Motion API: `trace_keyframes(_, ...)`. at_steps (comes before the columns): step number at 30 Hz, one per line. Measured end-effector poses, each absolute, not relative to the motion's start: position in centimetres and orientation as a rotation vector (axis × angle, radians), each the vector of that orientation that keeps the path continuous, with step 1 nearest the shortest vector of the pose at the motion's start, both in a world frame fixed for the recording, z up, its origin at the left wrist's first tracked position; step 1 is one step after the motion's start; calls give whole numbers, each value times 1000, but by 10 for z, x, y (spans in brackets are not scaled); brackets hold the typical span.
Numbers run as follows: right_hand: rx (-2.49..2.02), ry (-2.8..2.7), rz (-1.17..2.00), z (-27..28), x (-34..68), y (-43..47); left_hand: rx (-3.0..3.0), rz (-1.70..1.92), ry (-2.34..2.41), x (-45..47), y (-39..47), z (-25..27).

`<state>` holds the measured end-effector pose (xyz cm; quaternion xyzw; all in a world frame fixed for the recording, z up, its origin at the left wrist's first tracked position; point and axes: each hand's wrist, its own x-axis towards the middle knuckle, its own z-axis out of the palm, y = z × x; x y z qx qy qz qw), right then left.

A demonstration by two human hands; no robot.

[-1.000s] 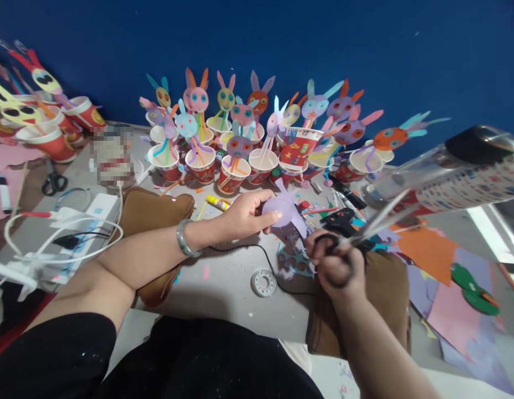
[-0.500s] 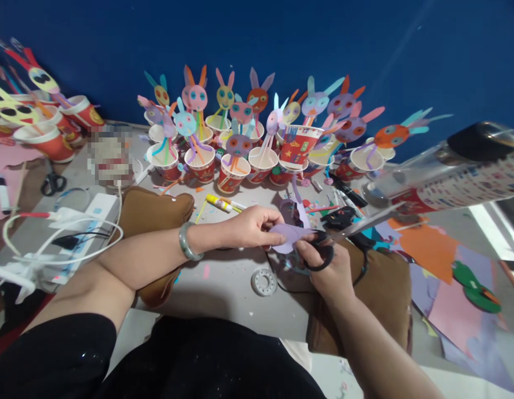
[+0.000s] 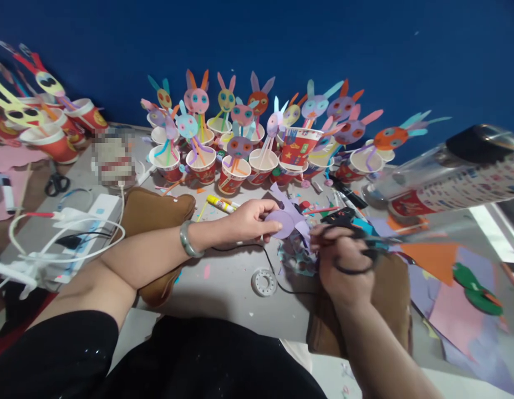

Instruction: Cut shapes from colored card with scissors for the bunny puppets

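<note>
My left hand (image 3: 252, 219) pinches a round purple paper disc (image 3: 283, 225) between thumb and fingers. Just beyond the disc is a purple paper scrap (image 3: 288, 199), its lower end near my right fingertips; whether they touch it, I cannot tell. Black-handled scissors (image 3: 370, 256) hang on my right hand (image 3: 344, 274), blurred by motion, their blades pointing off to the right. Below the hands, a white tape roll (image 3: 264, 282) lies on the table (image 3: 235, 299).
Paper cups (image 3: 234, 174) with paper rabbit heads line the blue wall. A tall clear tube (image 3: 431, 158) leans in at right. Coloured paper sheets (image 3: 452, 327), brown cushions (image 3: 152, 213), a yellow glue stick (image 3: 219, 203) and a power strip (image 3: 96, 221) lie around.
My right hand has moved right and away from the disc with the scissors, which have swung outward. The disc now shows as a full circle, with the purple scrap apart from my left hand.
</note>
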<state>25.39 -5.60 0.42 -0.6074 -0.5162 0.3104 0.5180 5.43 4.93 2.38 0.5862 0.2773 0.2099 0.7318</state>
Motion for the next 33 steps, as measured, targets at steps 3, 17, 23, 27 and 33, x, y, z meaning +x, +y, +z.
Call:
trace_keyframes(3, -1443, -1213, 904, -7, 239, -53, 1337, 424, 592, 54, 49, 23)
trace_keyframes(17, -1597, -1296, 733, 6, 228, -56, 1441, 321, 525, 56, 48, 15)
trace_keyframes(23, -1462, -1404, 651, 7, 232, -55, 1253, 501, 541, 52, 48, 29)
trace_keyframes(27, -1375, -1429, 776, 5, 235, -55, 1265, 639, 553, 51, 48, 33)
trace_keyframes(33, -1346, -1514, 978, 2, 235, -55, 1263, 741, 565, 50, 45, 35)
